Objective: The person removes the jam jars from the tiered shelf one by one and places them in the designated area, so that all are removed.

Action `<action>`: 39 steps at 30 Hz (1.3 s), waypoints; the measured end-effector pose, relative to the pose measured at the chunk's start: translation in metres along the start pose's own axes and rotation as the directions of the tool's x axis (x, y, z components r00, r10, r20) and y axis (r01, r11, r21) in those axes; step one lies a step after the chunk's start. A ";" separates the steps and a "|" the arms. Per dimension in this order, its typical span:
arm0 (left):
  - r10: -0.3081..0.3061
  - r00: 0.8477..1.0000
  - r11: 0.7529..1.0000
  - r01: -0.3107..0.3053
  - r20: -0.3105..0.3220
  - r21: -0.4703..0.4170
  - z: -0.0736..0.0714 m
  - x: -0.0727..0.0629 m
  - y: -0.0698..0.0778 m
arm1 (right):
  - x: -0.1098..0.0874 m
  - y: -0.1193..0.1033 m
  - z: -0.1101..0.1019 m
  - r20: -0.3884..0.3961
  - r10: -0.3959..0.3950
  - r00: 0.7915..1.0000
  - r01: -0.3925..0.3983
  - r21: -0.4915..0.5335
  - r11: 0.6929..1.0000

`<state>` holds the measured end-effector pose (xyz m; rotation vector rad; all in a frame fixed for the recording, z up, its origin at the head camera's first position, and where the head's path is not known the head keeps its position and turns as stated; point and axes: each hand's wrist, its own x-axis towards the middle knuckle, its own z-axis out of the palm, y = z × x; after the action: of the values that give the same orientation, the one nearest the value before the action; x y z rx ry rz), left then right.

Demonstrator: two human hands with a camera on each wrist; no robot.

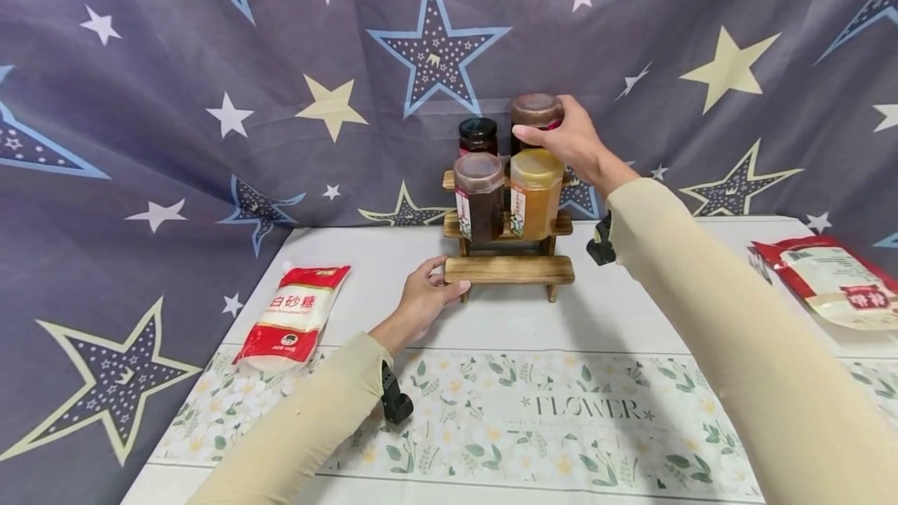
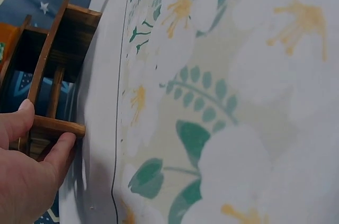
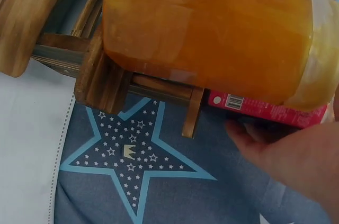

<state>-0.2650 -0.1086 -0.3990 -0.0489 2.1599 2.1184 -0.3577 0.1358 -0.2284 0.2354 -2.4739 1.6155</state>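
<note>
A stepped wooden rack (image 1: 508, 270) stands against the curtain, its lowest step bare. My left hand (image 1: 424, 298) grips the left end of that step, thumb above and fingers underneath, as the left wrist view shows of the step (image 2: 58, 126). At the top right, my right hand (image 1: 578, 139) holds a dark jar with a brownish lid (image 1: 536, 106) by its upper part. In front of it on the middle step is a yellow-lidded honey jar (image 1: 540, 201), beside a dark jar with a pale lid (image 1: 480, 205). A black-lidded jar (image 1: 479, 131) stands top left.
A red and white sugar bag (image 1: 291, 316) lies on the table at left. Another red and white packet (image 1: 835, 283) lies at right. The table carries a flowered cloth (image 1: 519, 450), and a star-patterned curtain (image 1: 266, 45) hangs right behind the rack.
</note>
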 end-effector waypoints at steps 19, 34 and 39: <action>-0.009 1.000 1.000 0.009 0.002 -0.013 0.003 0.002 -0.004 | -0.005 0.005 -0.005 -0.067 -0.012 0.998 0.011 -0.019 1.000; -0.025 1.000 1.000 0.025 -0.006 -0.013 -0.001 0.002 -0.002 | -0.024 0.004 -0.052 -0.150 -0.060 0.987 0.057 -0.026 0.998; -0.023 1.000 1.000 0.023 -0.008 -0.016 -0.001 0.003 0.000 | -0.040 0.015 -0.068 -0.152 -0.065 0.986 0.051 -0.096 0.994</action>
<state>-0.2678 -0.1092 -0.3996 -0.0832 2.1366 2.1266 -0.3181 0.2055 -0.2237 0.1613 -2.3927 1.4356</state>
